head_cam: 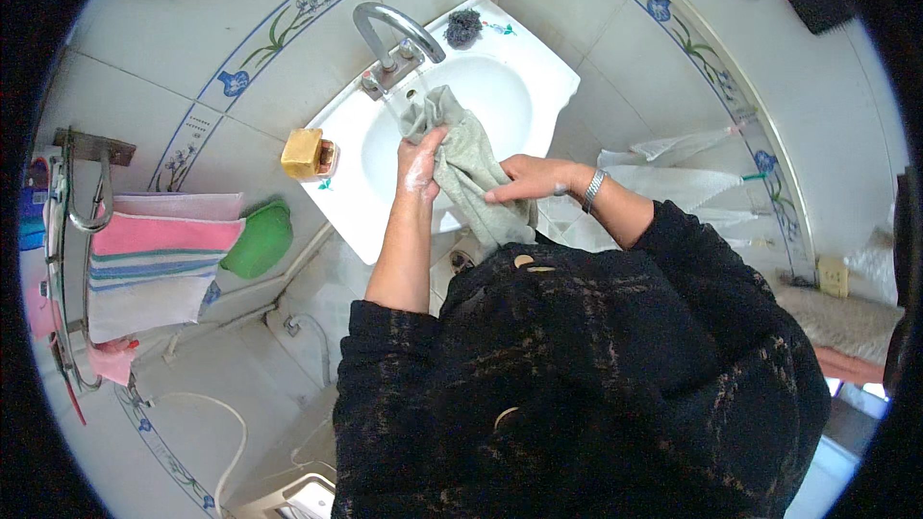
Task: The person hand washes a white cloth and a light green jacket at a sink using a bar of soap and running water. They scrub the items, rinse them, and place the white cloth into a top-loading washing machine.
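Note:
A grey-green cloth (472,158) is stretched from the basin of the white washbasin (497,86) over its front edge towards my body. My left hand (420,162) grips the cloth near its bunched upper end, with white suds on the thumb side and wrist. Lower down, my right hand (530,178) holds the cloth's right side, thumb on top and fingers partly hidden behind it; a metal watch band is on that wrist. The curved chrome faucet (396,29) stands behind the cloth. What appears to be a thin stream of water falls near the faucet's left handle.
A yellow soap block (302,153) rests at the basin's left corner, by a small soap holder. A dark scouring pad (463,27) lies on the back rim. Striped towels (159,252) and a green plastic basin (259,238) are at the left wall. Plastic bags (670,184) hang at the right.

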A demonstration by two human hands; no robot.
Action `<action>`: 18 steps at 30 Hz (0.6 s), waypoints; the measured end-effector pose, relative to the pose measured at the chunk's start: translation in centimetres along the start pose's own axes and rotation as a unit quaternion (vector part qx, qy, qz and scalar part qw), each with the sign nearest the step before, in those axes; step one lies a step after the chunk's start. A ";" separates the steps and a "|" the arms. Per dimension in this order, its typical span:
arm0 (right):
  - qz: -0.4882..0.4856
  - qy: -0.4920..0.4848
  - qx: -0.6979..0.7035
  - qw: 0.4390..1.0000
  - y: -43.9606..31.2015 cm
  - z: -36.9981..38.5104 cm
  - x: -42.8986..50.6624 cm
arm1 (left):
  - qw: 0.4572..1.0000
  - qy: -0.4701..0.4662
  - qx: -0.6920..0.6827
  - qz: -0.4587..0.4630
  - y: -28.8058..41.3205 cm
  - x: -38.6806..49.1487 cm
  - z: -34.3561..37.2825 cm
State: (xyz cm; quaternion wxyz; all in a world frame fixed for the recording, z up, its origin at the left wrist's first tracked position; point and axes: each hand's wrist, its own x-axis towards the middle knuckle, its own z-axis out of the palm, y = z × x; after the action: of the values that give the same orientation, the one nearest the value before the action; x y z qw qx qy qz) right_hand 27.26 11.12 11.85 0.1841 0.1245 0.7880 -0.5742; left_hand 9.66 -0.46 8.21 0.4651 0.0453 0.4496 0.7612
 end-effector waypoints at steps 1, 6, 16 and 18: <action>0.027 -0.010 0.034 0.999 0.8 -1.4 0.6 | 0.999 -0.010 0.007 0.030 -0.1 0.5 -0.1; 0.117 0.171 0.204 0.957 4.0 -7.7 5.2 | 0.995 0.061 0.077 0.031 -1.6 3.2 0.2; -0.010 0.164 -0.188 0.968 -0.5 -15.2 20.2 | 0.978 0.133 0.157 0.021 -5.3 6.2 2.0; 0.008 0.144 -0.251 0.957 -1.1 -15.2 22.1 | 0.973 0.151 0.169 0.031 -5.3 6.5 1.8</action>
State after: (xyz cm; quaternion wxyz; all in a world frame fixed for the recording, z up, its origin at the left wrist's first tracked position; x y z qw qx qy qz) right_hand 4.69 24.86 7.39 0.0984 0.1625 0.9238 -0.3324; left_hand 10.43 6.45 3.14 0.3539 0.0220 0.6352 0.6862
